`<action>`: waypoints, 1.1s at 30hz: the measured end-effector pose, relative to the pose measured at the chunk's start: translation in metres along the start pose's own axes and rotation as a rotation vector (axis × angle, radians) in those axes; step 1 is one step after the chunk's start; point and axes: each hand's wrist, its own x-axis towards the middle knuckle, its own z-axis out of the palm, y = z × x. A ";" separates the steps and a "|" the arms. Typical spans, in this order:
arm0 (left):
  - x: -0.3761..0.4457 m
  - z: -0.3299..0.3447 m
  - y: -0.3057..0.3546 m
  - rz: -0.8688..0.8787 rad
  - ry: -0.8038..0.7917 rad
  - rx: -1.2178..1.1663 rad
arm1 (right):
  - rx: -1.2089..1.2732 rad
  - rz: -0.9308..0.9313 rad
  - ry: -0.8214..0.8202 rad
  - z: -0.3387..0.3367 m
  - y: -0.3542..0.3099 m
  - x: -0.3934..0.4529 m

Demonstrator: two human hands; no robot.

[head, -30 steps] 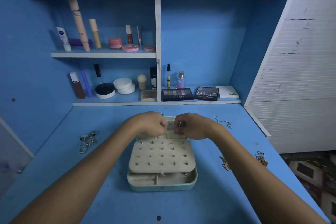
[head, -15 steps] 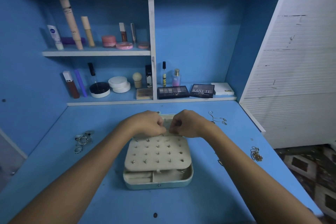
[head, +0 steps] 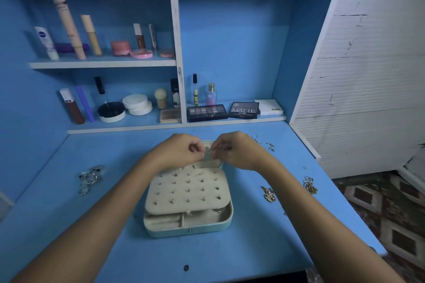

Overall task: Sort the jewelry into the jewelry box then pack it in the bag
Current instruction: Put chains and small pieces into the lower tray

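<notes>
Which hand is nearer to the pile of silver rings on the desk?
The left hand. The rings lie to its left, lower in the picture. The right hand is farther, on the other side of the jewelry box.

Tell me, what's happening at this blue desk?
A person is sorting jewelry into an open pale-green jewelry box. The left hand and right hand meet over its far end, fingers curled, seemingly pinching something too small to identify. Silver rings, a thin silver chain and gold pieces lie loose on the desk.
</notes>
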 end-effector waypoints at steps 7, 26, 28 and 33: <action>0.007 0.013 0.027 0.090 0.006 -0.046 | 0.029 0.011 0.107 -0.023 0.016 -0.023; 0.018 0.075 0.096 0.301 -0.272 0.096 | -0.080 0.199 0.131 -0.052 0.063 -0.110; 0.019 0.079 0.098 0.312 -0.280 0.109 | -0.097 0.198 0.123 -0.049 0.065 -0.112; 0.020 0.083 0.099 0.313 -0.286 0.132 | -0.163 0.185 0.089 -0.043 0.064 -0.114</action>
